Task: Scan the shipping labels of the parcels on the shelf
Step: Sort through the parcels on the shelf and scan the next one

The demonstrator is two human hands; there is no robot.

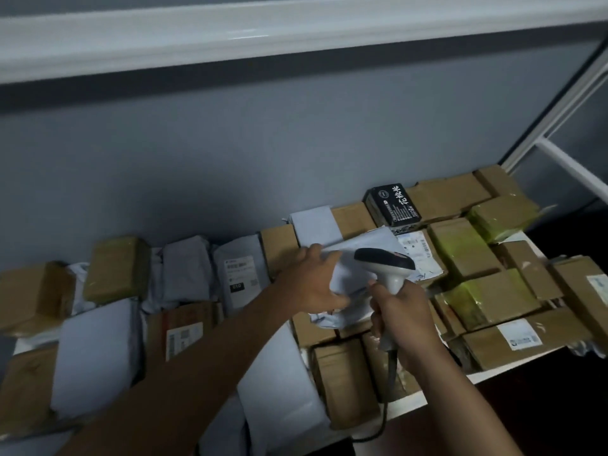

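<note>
— What's on the shelf (493,376)?
— Brown cardboard parcels (487,297) and grey poly mailers, packed edge to edge.
— And the scanner (386,268)?
— Grey-white, handle down, its head over a pale mailer (355,258) tilted up off the pile.

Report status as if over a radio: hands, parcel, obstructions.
Right hand grips scanner. Left hand holds white mailer, tilted up. Its label not visible. Nothing between scanner and mailer.

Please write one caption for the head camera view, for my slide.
Right hand aims grey handheld barcode scanner at white plastic mailer held by left hand.
</note>
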